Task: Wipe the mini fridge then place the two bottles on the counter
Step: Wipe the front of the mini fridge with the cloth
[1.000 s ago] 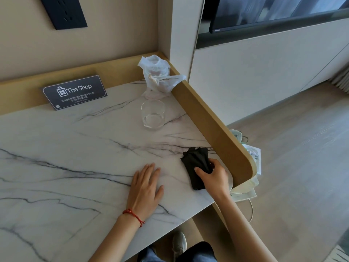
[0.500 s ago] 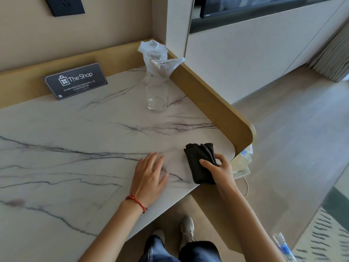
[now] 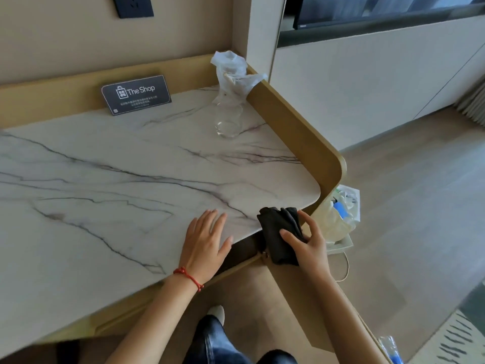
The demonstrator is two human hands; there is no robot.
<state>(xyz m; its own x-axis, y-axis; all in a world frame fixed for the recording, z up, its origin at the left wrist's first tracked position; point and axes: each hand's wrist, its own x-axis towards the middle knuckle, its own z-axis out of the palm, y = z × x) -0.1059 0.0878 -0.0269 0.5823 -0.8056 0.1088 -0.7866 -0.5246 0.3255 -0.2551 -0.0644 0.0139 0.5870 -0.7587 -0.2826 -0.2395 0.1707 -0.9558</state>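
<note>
We see the right hand [image 3: 307,248] gripping a dark cloth [image 3: 280,233], thumb across its lower half, fingers round its right edge. The cloth hangs over the front edge of the counter [image 3: 131,174], just beside the counter's rounded right corner; its upper end lies on the marble, its lower end drops past the edge. Its long axis runs from the counter down toward us, a little tilted.

The left hand [image 3: 206,244] lies flat and spread on the counter, palm down, holding nothing, just left of the cloth and not touching it. A red cord [image 3: 189,278] circles that wrist.

Farther back on the counter, a clear glass [image 3: 228,119] stands upright near the right rail, with crumpled plastic wrap [image 3: 232,68] at its top. A black sign [image 3: 136,94] leans on the back rail, well left of the glass.

Off the counter's right corner, a bag [image 3: 338,214] of mixed items sits on the floor. A bottle [image 3: 391,349] shows partly at the lower right, its blue part cut by the frame edge. We cannot make out a fridge.
</note>
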